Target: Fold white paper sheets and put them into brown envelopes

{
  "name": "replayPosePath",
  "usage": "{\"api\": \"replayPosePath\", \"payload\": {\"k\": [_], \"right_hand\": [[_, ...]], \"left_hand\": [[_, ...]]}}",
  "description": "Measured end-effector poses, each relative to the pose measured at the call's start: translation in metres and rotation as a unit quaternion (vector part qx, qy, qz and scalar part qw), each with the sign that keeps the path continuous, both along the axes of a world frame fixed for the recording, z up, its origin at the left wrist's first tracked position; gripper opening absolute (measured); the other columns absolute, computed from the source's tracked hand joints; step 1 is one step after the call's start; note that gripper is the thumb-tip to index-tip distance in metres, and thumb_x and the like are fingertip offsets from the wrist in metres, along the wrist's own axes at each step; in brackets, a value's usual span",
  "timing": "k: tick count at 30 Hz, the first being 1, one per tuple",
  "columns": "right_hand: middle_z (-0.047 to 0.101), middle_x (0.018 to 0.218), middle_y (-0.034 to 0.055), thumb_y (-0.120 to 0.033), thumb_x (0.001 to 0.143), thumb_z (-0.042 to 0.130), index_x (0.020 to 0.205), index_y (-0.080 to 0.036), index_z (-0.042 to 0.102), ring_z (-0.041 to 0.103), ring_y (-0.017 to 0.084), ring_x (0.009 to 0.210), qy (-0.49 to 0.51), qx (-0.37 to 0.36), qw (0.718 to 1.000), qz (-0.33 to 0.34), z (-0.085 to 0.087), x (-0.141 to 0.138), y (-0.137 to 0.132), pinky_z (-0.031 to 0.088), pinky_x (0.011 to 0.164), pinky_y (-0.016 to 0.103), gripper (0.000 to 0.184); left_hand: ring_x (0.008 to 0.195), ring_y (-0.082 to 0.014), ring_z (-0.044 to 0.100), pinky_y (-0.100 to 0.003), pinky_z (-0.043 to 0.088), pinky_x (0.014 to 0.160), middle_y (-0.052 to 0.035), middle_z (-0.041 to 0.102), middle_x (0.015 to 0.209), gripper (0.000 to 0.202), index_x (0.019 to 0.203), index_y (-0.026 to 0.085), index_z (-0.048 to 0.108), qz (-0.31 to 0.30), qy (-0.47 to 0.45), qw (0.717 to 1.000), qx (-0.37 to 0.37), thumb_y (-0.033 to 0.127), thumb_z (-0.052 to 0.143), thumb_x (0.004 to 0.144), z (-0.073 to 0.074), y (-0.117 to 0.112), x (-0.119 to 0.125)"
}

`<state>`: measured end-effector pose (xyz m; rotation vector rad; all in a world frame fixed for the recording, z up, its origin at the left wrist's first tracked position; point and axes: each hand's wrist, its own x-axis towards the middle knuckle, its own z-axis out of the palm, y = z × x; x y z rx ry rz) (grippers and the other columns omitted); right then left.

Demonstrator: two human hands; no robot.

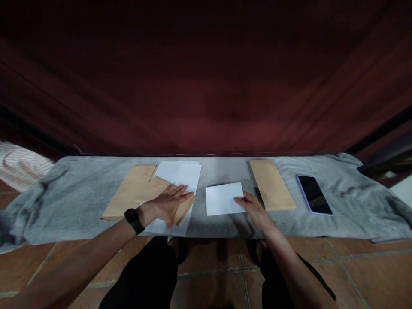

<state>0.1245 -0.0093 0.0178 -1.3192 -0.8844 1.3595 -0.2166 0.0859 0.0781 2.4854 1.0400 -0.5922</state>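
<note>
My left hand (pixel 170 202) lies flat with fingers stretched out on a brown envelope (pixel 180 205) that rests on a stack of white paper (pixel 180 174). A black band circles that wrist. My right hand (pixel 252 205) touches the right edge of a folded white sheet (pixel 223 198) in the middle of the grey cloth (pixel 80 193); its fingers are curled at the paper's edge. A second brown envelope (pixel 131 191) lies under the paper stack to the left.
Another brown envelope (pixel 272 183) lies to the right of my right hand, and a dark phone (pixel 313 194) sits further right on the cloth. A dark red curtain (pixel 206 86) hangs behind. Tiled floor (pixel 354 266) and my knees are below.
</note>
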Motion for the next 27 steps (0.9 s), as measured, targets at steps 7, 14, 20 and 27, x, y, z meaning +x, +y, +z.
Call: {"api": "replayPosePath", "payload": {"k": [7,14,20,27], "right_hand": [[0.070,0.102,0.0107,-0.029,0.081,0.057,0.128,-0.019,0.062,0.065,0.029,0.096,-0.337,0.054,0.937,-0.075,-0.014,0.008,0.002,0.050,0.088,0.044,0.049],[0.063,0.125,0.0134,-0.023,0.093,0.047,0.127,-0.020,0.063,0.058,0.028,0.114,-0.440,0.157,0.884,0.000,0.000,-0.020,-0.006,0.046,0.103,0.044,0.038],[0.073,0.105,0.0073,-0.024,0.095,0.049,0.114,-0.021,0.069,0.069,0.020,0.087,-0.330,0.148,0.926,0.107,0.000,-0.085,-0.011,0.053,0.086,0.032,0.027],[0.075,0.095,0.0112,-0.039,0.097,0.053,0.108,-0.019,0.067,0.072,0.026,0.088,-0.403,0.068,0.902,0.142,0.006,-0.148,-0.004,0.052,0.079,0.034,0.027]], "left_hand": [[0.154,-0.0399,0.013,-0.055,0.009,0.122,-0.0181,0.017,0.167,0.128,0.159,0.025,0.022,0.004,-0.025,1.000,0.015,0.049,0.085,0.050,0.007,-0.003,0.000],[0.153,-0.0393,0.016,-0.055,0.009,0.122,-0.0159,0.023,0.166,0.122,0.158,0.027,0.025,-0.020,-0.036,0.998,0.043,0.057,0.082,0.055,0.004,-0.007,-0.007],[0.151,-0.0403,0.025,-0.057,0.011,0.122,-0.0180,0.029,0.163,0.122,0.159,0.024,0.023,-0.010,-0.051,0.997,0.057,0.059,0.080,0.058,0.006,-0.012,0.001],[0.152,-0.0402,0.020,-0.058,0.011,0.122,-0.0163,0.024,0.166,0.125,0.160,0.025,0.020,0.008,-0.093,0.995,0.035,0.059,0.081,0.055,-0.008,-0.020,-0.005]]}}
